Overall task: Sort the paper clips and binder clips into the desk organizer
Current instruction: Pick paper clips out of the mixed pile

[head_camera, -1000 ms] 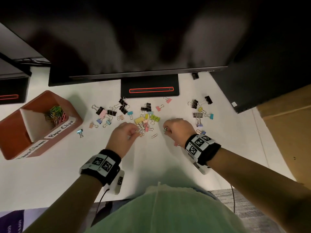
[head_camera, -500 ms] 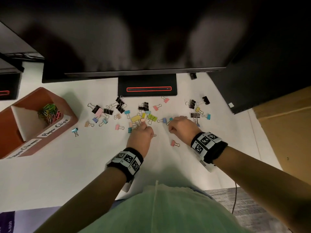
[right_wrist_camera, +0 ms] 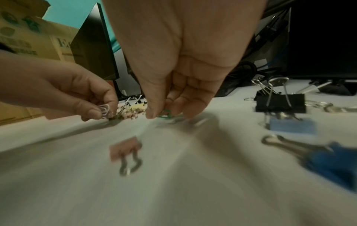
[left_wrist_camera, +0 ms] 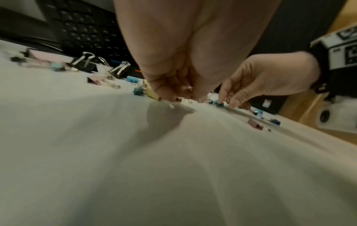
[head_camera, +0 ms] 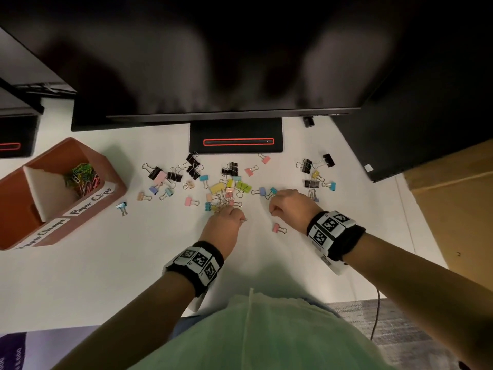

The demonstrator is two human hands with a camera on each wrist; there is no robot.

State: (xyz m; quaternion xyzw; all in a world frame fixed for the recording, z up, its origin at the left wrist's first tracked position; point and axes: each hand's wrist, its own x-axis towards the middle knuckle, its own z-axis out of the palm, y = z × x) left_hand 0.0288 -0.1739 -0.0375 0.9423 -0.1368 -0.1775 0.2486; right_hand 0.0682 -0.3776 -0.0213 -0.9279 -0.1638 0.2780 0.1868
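Note:
Several black and pastel binder clips [head_camera: 217, 188] lie scattered on the white desk [head_camera: 106, 263] in front of the monitor stand. My left hand [head_camera: 226, 218] is at the near edge of the middle pile and pinches a white paper clip [right_wrist_camera: 104, 109] between thumb and finger. My right hand [head_camera: 288, 206] is a little to the right, its fingertips pinching a green paper clip [right_wrist_camera: 165, 114] just above the desk. The brown desk organizer [head_camera: 112, 172] stands at the far left; its "Paper Clips" compartment holds coloured paper clips [head_camera: 82, 178].
A monitor [head_camera: 213, 76] overhangs the back of the desk, its stand [head_camera: 236, 141] behind the clips. A pink binder clip [head_camera: 277, 228] lies between my hands. A large black clip [right_wrist_camera: 280, 102] and blue clips [right_wrist_camera: 291, 126] lie right of my right hand. A cardboard box [head_camera: 453, 204] stands at the right.
My left hand has come over from the left to the middle pile and picked up a white paper clip. My right hand has stayed nearly still, with its fingers curled at the desk.

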